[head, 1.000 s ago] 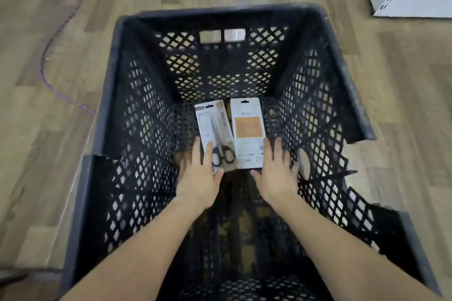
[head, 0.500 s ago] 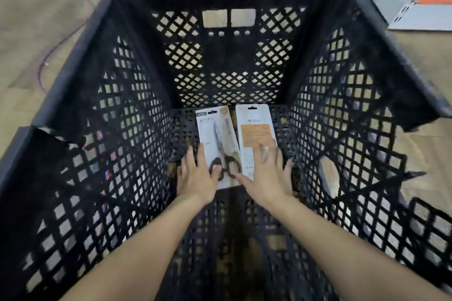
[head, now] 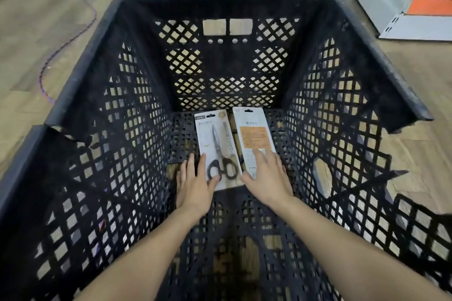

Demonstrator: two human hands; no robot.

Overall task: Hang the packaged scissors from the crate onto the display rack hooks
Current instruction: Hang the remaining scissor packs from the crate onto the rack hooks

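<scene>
Inside a black lattice plastic crate [head: 80, 85], left hand [head: 195, 183] and right hand [head: 267, 178], fingers straight, each rest on a white carded scissors pack: face-up pack [head: 215, 139] at eleven o'clock, face-down pack [head: 253, 134] at one o'clock.

Single head-worn wide-angle view, looking forward and steeply down from close above into a black lattice crate [head: 80, 95] on the wood floor [head: 36, 19], both forearms entering from the bottom edge.

left hand [head: 195, 184] flat, right hand [head: 267, 177] flat, fingers extended
</scene>
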